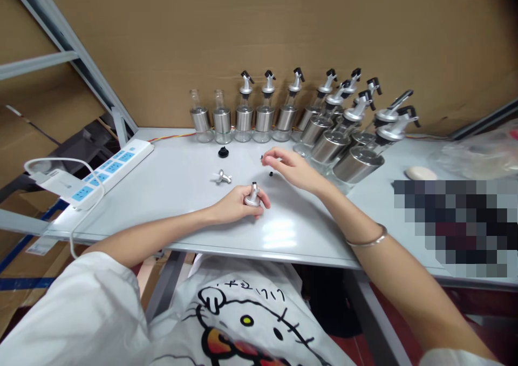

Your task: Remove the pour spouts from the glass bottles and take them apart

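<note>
My left hand [238,204] is closed round a silver pourer top [253,196], held upright above the table near its front edge. Farther back and to the right, my right hand [287,166] has its fingers bent together; a small dark bit shows at its fingertips, too small to make out. Just below those fingertips a small black piece [271,174] lies on the table. Another silver pourer top [222,177] lies on its side left of my hands, and behind it sits a black cap [223,151].
Two glass bottles without tops [222,119] stand at the back, beside several bottles with pourers [264,119] that reach toward the right. A white power strip [113,171] with a cable lies at the left. An oval white object [421,173] and plastic wrap [469,153] are at the right.
</note>
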A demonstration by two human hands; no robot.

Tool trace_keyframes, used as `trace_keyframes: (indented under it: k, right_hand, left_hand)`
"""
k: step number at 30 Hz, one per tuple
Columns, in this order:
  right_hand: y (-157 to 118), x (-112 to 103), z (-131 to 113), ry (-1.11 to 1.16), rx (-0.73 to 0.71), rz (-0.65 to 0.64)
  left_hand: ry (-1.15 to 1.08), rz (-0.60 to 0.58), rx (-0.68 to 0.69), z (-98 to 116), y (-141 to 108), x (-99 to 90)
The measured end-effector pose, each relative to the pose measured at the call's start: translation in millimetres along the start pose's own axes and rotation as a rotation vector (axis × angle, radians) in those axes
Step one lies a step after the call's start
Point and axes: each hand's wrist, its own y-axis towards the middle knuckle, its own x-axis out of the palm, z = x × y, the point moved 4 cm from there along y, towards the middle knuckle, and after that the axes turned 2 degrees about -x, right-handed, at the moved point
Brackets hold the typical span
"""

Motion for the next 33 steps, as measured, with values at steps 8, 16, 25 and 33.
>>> trace_keyframes:
  k: [8, 16, 25, 33]
  right_hand:
    - [-13, 24, -30, 0.528, 0.007, -0.477]
    - [-14, 32, -28, 0.669, -0.008, -0.473]
    - [-15, 37, -34, 0.504, 0.045, -0.428]
    - [-4, 8, -22, 0.354, 0.014, 0.017]
  left_hand:
    - [-0.067, -0.069, -0.044, 4, -4, 3.4]
    - [0.044, -0.114, -0.017, 9, -5, 7.6]
    - [0.151, -0.131, 0.005, 2, -2, 7.0]
    - [0.011, -0.011, 0.011, 2, -2, 3.7]
